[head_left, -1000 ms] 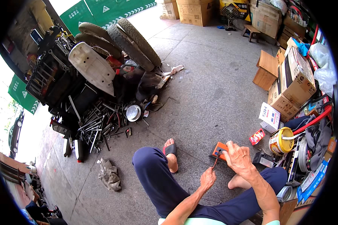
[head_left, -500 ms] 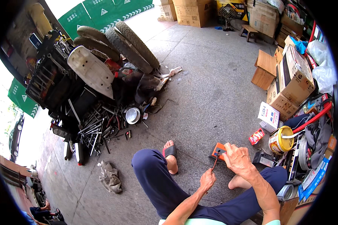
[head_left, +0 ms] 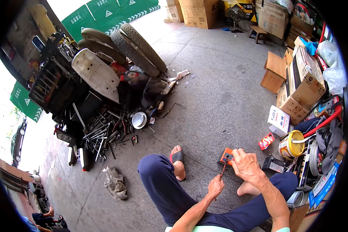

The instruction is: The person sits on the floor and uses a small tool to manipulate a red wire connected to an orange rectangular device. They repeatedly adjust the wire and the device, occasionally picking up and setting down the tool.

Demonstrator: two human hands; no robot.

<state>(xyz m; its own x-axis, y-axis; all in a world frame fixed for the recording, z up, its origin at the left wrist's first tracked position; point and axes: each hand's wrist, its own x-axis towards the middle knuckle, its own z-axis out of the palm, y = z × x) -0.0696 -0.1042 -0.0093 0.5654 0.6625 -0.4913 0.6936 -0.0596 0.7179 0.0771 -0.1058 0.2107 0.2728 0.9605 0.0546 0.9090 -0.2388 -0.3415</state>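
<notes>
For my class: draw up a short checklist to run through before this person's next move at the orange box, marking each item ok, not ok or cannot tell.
1. Orange box resting on the floor: ok, it sits in front of the person.
2. Left hand gripping the thin red-brown cord-like piece: ok, it is pinched in the fingers.
3. Right hand holding firmly: cannot tell, its fingertips' contact at the box is too small to judge.
4. Grey rag clear of the box: ok, it lies well off to the left.
5. Loose tools tidied: not ok, they are heaped on the floor at left.
</notes>
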